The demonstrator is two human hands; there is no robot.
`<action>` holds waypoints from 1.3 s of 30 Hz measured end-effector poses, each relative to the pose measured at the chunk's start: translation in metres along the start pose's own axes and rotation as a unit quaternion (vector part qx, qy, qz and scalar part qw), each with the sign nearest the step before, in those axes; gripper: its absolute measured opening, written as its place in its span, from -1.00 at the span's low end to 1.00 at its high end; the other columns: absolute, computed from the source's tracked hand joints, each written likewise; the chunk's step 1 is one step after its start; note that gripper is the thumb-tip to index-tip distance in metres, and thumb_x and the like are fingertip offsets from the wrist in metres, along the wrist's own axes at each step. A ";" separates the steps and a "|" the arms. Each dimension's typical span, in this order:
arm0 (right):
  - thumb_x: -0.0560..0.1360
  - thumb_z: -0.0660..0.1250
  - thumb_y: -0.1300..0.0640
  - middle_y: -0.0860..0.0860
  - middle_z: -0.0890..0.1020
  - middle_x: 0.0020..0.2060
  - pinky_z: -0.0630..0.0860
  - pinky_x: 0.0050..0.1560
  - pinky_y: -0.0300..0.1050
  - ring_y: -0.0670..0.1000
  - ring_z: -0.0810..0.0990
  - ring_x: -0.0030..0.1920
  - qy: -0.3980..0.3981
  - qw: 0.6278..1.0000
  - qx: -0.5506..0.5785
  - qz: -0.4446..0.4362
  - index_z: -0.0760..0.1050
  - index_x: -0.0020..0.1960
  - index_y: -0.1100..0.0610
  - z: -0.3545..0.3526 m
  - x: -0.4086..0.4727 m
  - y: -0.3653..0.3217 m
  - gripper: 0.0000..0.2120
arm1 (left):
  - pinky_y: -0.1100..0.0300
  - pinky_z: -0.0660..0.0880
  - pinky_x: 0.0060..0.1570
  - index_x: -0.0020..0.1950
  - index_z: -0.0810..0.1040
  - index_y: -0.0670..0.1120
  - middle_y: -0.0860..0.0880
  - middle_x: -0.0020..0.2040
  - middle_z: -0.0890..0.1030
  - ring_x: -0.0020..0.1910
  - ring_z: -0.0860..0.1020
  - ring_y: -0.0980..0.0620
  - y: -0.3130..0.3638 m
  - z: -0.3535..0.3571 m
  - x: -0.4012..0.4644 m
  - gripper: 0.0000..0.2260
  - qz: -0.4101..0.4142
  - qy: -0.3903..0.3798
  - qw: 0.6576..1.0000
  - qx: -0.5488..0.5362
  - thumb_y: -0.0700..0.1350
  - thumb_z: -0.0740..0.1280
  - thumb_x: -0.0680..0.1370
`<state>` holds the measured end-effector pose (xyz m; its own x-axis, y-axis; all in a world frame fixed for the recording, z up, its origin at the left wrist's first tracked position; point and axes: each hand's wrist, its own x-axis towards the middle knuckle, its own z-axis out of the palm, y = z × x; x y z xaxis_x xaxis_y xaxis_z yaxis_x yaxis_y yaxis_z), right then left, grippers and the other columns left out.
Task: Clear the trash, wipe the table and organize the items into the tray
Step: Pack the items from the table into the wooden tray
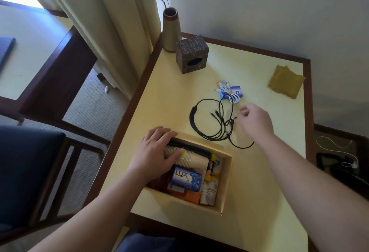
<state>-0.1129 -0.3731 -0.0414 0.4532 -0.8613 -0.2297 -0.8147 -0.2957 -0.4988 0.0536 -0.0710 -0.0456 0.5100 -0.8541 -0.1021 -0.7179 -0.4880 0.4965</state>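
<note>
Left hand (159, 149): fingers curled over stack of paper cups (186, 156), pressing it down inside tray (226, 181) at near-left part of table (279, 181). Right hand (256, 120): holding nothing, fingers loosely bent, blurred, just beside black cable (211, 120) sprawled mid-table. White cable (229, 90) over blue packet (236, 91) further back; yellow cloth (285, 83) at far-right edge; brown tissue box (191, 54) and vase (170, 29) at far-left corner. Advice: gather black loops into one bundle before lifting; keep cups steady. Legible: "LUX" on soap box (185, 178) in tray; bottle labels unreadable.
</note>
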 end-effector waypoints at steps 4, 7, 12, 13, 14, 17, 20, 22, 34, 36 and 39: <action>0.57 0.27 0.07 0.05 0.68 0.06 0.53 -0.10 -0.02 0.17 0.62 -0.05 -0.017 0.998 -0.057 -0.008 0.51 0.34 -0.07 -0.008 0.059 -0.005 -0.66 | -0.18 0.41 0.43 0.45 0.46 0.14 0.10 0.41 0.48 0.53 0.28 0.02 -0.001 0.002 -0.001 -0.46 0.003 0.005 1.000 -0.001 0.40 0.24 0.59; 0.59 0.26 0.13 0.11 0.63 0.17 0.45 -0.10 -0.03 0.17 0.54 -0.03 -0.055 0.987 -0.150 -0.023 0.37 0.49 -0.08 -0.008 0.094 -0.008 -0.52 | -0.16 0.41 0.44 0.46 0.46 0.14 0.11 0.41 0.47 0.53 0.27 0.05 0.000 0.002 -0.001 -0.46 -0.001 0.004 1.000 -0.002 0.39 0.25 0.59; 0.57 0.34 0.08 0.12 0.59 0.24 0.51 -0.09 -0.03 0.18 0.56 -0.01 -0.143 0.959 -0.235 -0.067 0.22 0.59 -0.21 0.005 0.134 -0.003 -0.35 | -0.13 0.41 0.43 0.45 0.48 0.12 0.10 0.40 0.49 0.52 0.29 0.03 0.000 0.003 0.000 -0.46 0.000 0.012 1.000 -0.002 0.40 0.26 0.59; 0.56 0.36 0.00 0.13 0.58 0.18 0.52 -0.12 -0.03 0.19 0.58 -0.04 -0.154 0.955 -0.241 -0.071 0.26 0.56 -0.24 0.008 0.139 -0.002 -0.38 | -0.13 0.42 0.43 0.45 0.48 0.11 0.10 0.39 0.49 0.51 0.30 0.02 -0.001 0.003 0.001 -0.46 0.002 0.015 1.000 -0.002 0.39 0.26 0.59; 0.54 0.37 -0.06 0.13 0.56 0.12 0.52 -0.14 -0.03 0.20 0.58 -0.08 -0.158 0.954 -0.245 -0.073 0.30 0.52 -0.24 0.010 0.143 -0.001 -0.42 | -0.14 0.42 0.42 0.45 0.49 0.11 0.10 0.39 0.50 0.51 0.31 0.02 -0.001 0.004 0.001 -0.46 0.005 0.017 1.000 -0.002 0.39 0.27 0.59; 0.55 0.36 -0.05 0.10 0.53 0.07 0.51 -0.17 -0.04 0.21 0.57 -0.10 -0.140 0.956 -0.244 -0.087 0.36 0.46 -0.23 0.011 0.146 0.001 -0.50 | -0.12 0.42 0.42 0.45 0.48 0.11 0.09 0.40 0.50 0.51 0.31 0.02 -0.001 0.005 0.001 -0.47 0.007 0.019 1.000 0.004 0.38 0.28 0.59; 0.57 0.34 -0.06 0.08 0.43 0.11 0.52 -0.11 -0.02 0.20 0.56 -0.09 -0.120 0.959 -0.242 -0.086 0.37 0.45 -0.20 0.008 0.137 0.007 -0.54 | -0.12 0.44 0.41 0.45 0.47 0.13 0.11 0.40 0.49 0.51 0.30 0.02 -0.001 0.005 0.000 -0.46 0.003 0.018 1.000 0.003 0.40 0.26 0.59; 0.55 0.40 -0.05 0.09 0.40 0.18 0.56 -0.01 0.01 0.18 0.58 -0.06 -0.112 0.965 -0.225 -0.070 0.39 0.45 -0.16 0.006 0.126 0.012 -0.51 | -0.14 0.44 0.41 0.45 0.47 0.13 0.11 0.40 0.49 0.52 0.30 0.03 -0.001 0.004 0.000 -0.45 0.003 0.017 1.000 0.003 0.41 0.25 0.59; 0.47 0.53 0.08 -0.07 0.58 0.17 0.57 0.09 0.00 0.02 0.64 0.07 0.051 0.993 0.107 -0.014 0.51 0.32 -0.02 -0.037 -0.021 0.035 -0.55 | -0.12 0.41 0.43 0.45 0.49 0.11 0.11 0.38 0.49 0.50 0.29 0.04 0.000 0.001 0.000 -0.46 0.016 0.022 1.000 0.012 0.39 0.25 0.59; 0.48 0.53 0.09 -0.09 0.58 0.19 0.59 0.12 0.03 -0.03 0.62 0.08 0.083 0.987 0.138 -0.013 0.50 0.34 -0.03 -0.041 -0.052 0.035 -0.53 | -0.10 0.39 0.44 0.45 0.48 0.11 0.12 0.39 0.49 0.50 0.28 0.05 0.001 0.001 -0.001 -0.46 0.015 0.022 1.000 0.011 0.39 0.26 0.59; 0.47 0.56 0.10 -0.15 0.58 0.18 0.62 0.01 -0.08 -0.10 0.60 0.10 0.109 0.977 0.183 -0.023 0.50 0.35 -0.06 -0.041 -0.107 0.028 -0.51 | -0.05 0.37 0.44 0.45 0.49 0.10 0.12 0.38 0.48 0.48 0.29 0.04 0.002 0.001 -0.002 -0.47 0.016 0.026 0.999 0.011 0.36 0.29 0.58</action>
<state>-0.1991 -0.3058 0.0034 0.3662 -0.9298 -0.0367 -0.5934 -0.2029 -0.7789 0.0514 -0.0705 -0.0451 0.5098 -0.8594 -0.0404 -0.7448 -0.4643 0.4793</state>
